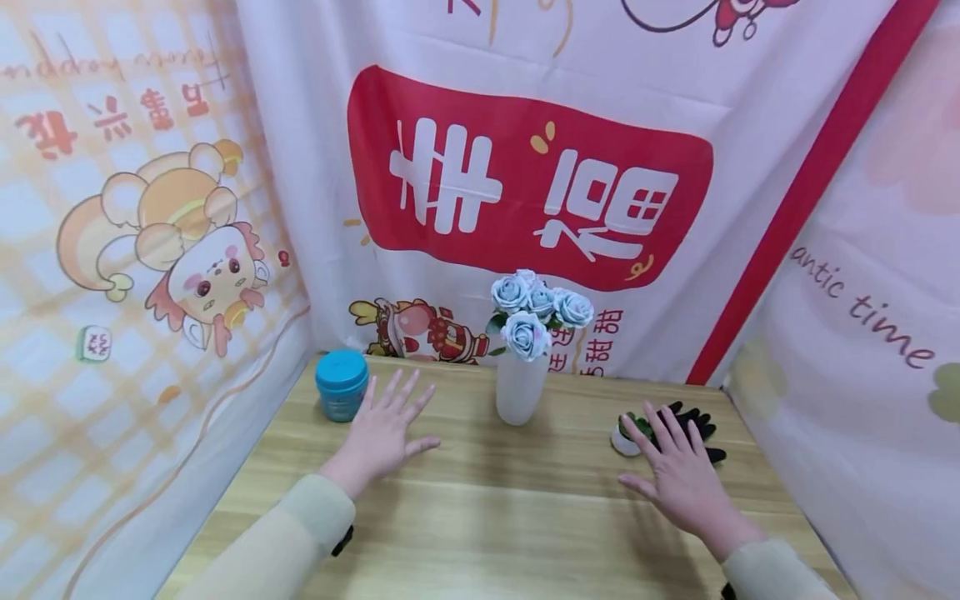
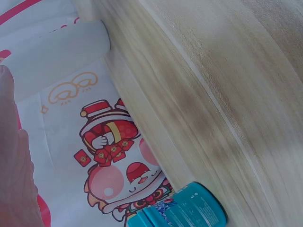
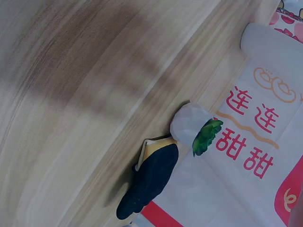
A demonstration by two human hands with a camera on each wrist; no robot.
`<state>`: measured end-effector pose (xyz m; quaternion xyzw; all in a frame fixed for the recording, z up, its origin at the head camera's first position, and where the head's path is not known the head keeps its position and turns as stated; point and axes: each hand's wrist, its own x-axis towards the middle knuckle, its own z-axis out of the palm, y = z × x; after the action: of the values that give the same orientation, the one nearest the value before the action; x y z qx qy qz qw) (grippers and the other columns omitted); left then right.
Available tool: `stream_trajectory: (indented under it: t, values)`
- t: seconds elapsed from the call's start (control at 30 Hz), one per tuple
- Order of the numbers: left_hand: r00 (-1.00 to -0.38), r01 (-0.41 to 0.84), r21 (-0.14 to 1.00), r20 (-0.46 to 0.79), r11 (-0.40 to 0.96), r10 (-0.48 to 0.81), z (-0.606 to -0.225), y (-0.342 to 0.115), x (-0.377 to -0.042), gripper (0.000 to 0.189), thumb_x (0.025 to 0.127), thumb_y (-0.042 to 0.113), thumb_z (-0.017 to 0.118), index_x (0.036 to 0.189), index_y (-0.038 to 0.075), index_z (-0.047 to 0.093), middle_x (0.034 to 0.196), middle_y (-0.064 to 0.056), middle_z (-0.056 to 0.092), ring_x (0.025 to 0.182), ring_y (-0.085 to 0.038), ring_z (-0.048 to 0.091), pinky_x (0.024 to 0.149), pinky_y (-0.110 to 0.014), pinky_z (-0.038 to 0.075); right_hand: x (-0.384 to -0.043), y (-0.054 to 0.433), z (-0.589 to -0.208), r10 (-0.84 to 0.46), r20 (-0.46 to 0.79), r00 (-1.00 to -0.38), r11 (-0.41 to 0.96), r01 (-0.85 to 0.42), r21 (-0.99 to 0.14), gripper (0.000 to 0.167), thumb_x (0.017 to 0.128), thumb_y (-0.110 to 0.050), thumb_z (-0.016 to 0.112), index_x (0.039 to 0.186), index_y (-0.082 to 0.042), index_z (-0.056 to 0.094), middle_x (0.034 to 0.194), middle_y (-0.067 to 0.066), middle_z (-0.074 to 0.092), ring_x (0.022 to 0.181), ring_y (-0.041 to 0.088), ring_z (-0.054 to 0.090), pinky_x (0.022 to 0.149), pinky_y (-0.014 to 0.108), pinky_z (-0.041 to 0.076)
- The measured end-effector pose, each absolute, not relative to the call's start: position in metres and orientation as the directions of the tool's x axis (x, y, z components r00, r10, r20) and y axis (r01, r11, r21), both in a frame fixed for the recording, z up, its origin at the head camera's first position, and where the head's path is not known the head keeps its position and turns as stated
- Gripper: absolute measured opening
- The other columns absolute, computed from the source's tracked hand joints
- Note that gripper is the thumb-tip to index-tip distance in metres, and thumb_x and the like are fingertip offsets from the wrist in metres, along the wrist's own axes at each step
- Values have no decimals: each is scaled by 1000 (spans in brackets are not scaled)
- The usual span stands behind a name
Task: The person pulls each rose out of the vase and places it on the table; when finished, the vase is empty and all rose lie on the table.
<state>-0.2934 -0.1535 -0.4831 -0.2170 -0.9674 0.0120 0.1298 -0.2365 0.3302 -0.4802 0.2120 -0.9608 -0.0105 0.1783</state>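
Two hands of one person are held out over one wooden table (image 1: 487,517), and both have the palm turned down. The left hand (image 1: 386,425) keeps its fingers straight and spread wide; in the head view its fingertips come just beside one blue jar (image 1: 342,385) with a lid, which stands near the left back corner. The right hand (image 1: 678,471) also has straight, widely spread fingers, and from the head they partly cover two things on the right side: one small potted plant (image 3: 189,124), with green leaves in a white pot, and black glove material (image 3: 154,177) close beside it. I cannot tell if this is one glove or a pair. Between the hands, farther back, stands one white vase (image 1: 519,392), upright, with five pale blue roses (image 1: 527,336) that I can count. Behind it hangs one printed cloth (image 1: 315,50) with two big white characters on one red panel (image 1: 517,175).
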Motion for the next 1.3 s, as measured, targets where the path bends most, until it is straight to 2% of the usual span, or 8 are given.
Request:
stream_trajectory:
  t: [0.3, 0.53, 0.67, 0.8, 1.0, 1.1, 1.2, 1.3]
  values:
    - [-879, 404, -87, 238, 911, 412, -488, -156, -292, 89, 87, 83, 21, 159, 31, 7, 164, -5, -5, 148, -30, -14, 112, -57, -14, -236, 325, -483, -415, 329, -848, 907, -414, 75, 85, 89, -62, 61, 157, -21, 30, 163, 16, 11, 148, 33, -5, 114, 58, -8]
    - [-894, 389, -90, 204, 917, 399, -486, -153, -290, 89, 87, 83, 19, 158, 33, 3, 163, -4, -10, 147, -29, -14, 112, -58, -13, -236, 322, -483, -403, 309, -862, 913, -404, 63, 84, 88, -62, 61, 156, -22, 31, 162, 16, 13, 149, 34, -5, 113, 63, 0]
    - [-896, 388, -70, 204, 919, 394, -486, -149, -292, 89, 86, 83, 21, 158, 33, 1, 163, -3, -11, 147, -28, -14, 112, -57, -15, -237, 320, -483, -406, 306, -861, 912, -404, 72, 84, 88, -66, 58, 155, -20, 33, 162, 17, 15, 149, 32, -7, 113, 63, 1]
    - [-894, 397, -12, 219, 918, 390, -487, -143, -300, 88, 87, 82, 23, 158, 33, 5, 163, -2, -9, 148, -28, -13, 111, -56, -17, -243, 316, -478, -401, 308, -863, 913, -402, 63, 86, 89, -64, 59, 157, -21, 28, 163, 16, 11, 148, 34, -6, 114, 61, -3]
    - [-906, 379, 64, 227, 923, 357, -483, -125, -318, 90, 86, 83, 26, 158, 32, 7, 163, -1, -9, 148, -27, -11, 111, -54, -17, -259, 298, -463, -388, 287, -876, 918, -396, 34, 86, 92, -65, 53, 159, -21, 23, 163, 16, 7, 147, 42, 4, 113, 64, 1]
    - [-907, 382, 82, 224, 921, 357, -471, -111, -330, 92, 85, 83, 27, 159, 31, 12, 164, 0, -5, 148, -25, -12, 110, -53, -20, -270, 283, -450, -395, 278, -876, 915, -402, 32, 87, 91, -67, 53, 159, -21, 23, 163, 15, 9, 147, 41, 4, 113, 63, 2]
    - [-903, 402, 97, 210, 911, 376, -457, -94, -342, 91, 86, 83, 30, 159, 30, 18, 165, 2, 1, 148, -24, -12, 110, -51, -20, -280, 265, -433, -411, 270, -871, 908, -418, 35, 86, 90, -64, 57, 159, -24, 22, 163, 13, 12, 148, 38, 5, 114, 62, 5]
    - [-894, 429, 141, 211, 892, 396, -445, -78, -353, 90, 87, 80, 36, 158, 26, 22, 164, 2, 7, 149, -23, -9, 112, -52, -15, -286, 246, -415, -434, 284, -855, 892, -452, 1, 85, 90, -57, 64, 158, -27, 24, 161, 14, 20, 146, 38, 14, 114, 61, 13]
